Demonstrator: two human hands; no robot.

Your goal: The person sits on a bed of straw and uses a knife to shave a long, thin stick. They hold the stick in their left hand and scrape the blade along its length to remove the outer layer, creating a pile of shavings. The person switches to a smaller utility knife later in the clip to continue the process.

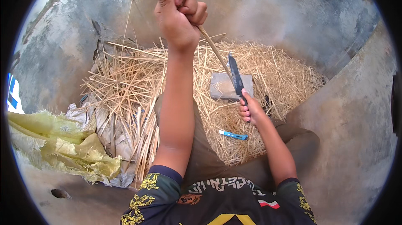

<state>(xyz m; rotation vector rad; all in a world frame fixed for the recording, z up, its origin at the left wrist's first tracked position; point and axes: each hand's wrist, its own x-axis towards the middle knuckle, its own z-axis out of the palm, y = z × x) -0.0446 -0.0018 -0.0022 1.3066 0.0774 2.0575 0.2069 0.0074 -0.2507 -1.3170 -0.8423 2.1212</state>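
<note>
My left hand (180,13) is raised high, its fingers wrapped round a long thin wooden stick (214,50), perhaps split bamboo. The stick slants down to the right, and its lower end lies over a grey block (220,86) beside the blade. My right hand (251,108) is closed round the black handle of a knife (235,73) with a dark blade pointing away from me. Blade and stick nearly meet above the block; whether they touch I cannot tell. A blue box cutter (233,135) rests on the straw between my legs.
Thin shavings (280,74) pile up around the block. Several pale split sticks (125,78) are heaped at the left. A torn yellow sack (79,149) lies at the lower left. Stained concrete walls (268,11) close in the far side and the right.
</note>
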